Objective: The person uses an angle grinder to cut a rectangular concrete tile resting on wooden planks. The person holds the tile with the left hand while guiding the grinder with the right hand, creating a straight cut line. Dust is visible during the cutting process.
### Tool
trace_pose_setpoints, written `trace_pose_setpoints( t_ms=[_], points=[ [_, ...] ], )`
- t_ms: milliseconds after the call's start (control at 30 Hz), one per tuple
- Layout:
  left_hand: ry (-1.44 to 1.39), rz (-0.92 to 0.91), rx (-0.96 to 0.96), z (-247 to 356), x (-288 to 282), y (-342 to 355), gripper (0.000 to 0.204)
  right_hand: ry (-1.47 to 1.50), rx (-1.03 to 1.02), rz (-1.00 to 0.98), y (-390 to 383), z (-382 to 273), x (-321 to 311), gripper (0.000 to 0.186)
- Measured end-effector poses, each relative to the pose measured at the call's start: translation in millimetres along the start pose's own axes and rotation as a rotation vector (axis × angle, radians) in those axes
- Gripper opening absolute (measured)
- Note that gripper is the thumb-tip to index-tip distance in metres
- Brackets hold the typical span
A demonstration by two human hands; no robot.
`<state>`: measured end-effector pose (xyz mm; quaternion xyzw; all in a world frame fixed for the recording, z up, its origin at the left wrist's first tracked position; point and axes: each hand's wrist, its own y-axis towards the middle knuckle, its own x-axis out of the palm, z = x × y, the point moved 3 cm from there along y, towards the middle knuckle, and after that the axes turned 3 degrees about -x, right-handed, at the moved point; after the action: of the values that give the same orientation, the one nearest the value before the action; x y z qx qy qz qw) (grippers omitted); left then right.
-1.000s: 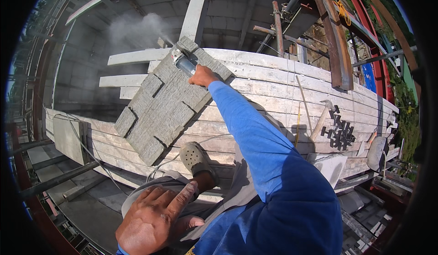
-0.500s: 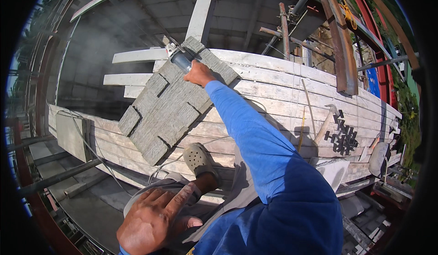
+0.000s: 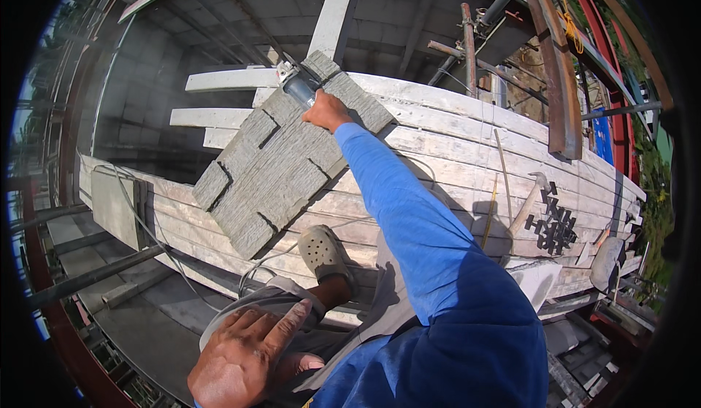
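My right hand (image 3: 327,111) is closed around the dark body of an angle grinder (image 3: 300,92). The tool's metal head rests at the upper left edge of a grey, wood-textured slab (image 3: 274,149) with several dark notches along its sides. That slab lies slantwise on pale planks, and its far left end juts past them. My left hand (image 3: 252,349) lies over my bent knee, with its fingers stretched out and holding nothing. My foot in an olive clog (image 3: 321,253) stands on the planks close to the slab's near edge.
Whitish planks (image 3: 453,156) make up the platform, with a dark drop beyond their left and far edges. To the right lie a hammer (image 3: 527,200) and a pile of black spacers (image 3: 555,225). A power cord (image 3: 157,246) trails at left. Rusty steel (image 3: 562,109) stands at far right.
The dust cloud at far left has thinned. The slab, grinder and planks sit slightly further right in view. My right hand keeps its grip, and my left hand stays on my knee.
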<state>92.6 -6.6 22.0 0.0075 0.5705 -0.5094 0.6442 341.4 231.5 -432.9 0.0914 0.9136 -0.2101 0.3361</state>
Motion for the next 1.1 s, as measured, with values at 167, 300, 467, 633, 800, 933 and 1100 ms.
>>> trace_pose_setpoints(
  t_ms=[167,300,467,633,800,933,1100],
  points=[
    [0.006,0.093,0.022,-1,7,-4,0.083,0.008,0.026,-0.027,0,-3,-1,0.083],
    [-0.02,0.043,0.026,-2,1,-1,0.082,0.019,0.04,-0.04,2,-6,-2,0.083],
    [-0.023,0.038,0.059,-9,2,-1,0.083,0.02,0.047,-0.014,9,-4,3,0.079],
    [0.017,0.1,0.039,-3,4,-4,0.083,0.02,0.041,-0.009,19,-2,9,0.076],
    [0.055,0.028,0.005,3,-5,-2,0.082,0.025,0.047,-0.019,25,-1,12,0.078],
    [0.082,0.042,0.025,2,-3,-5,0.082,0.008,0.072,-0.034,21,-3,7,0.081],
    [0.053,0.063,0.03,1,-1,-8,0.082,0.01,0.073,-0.046,13,-4,4,0.081]
  ],
)
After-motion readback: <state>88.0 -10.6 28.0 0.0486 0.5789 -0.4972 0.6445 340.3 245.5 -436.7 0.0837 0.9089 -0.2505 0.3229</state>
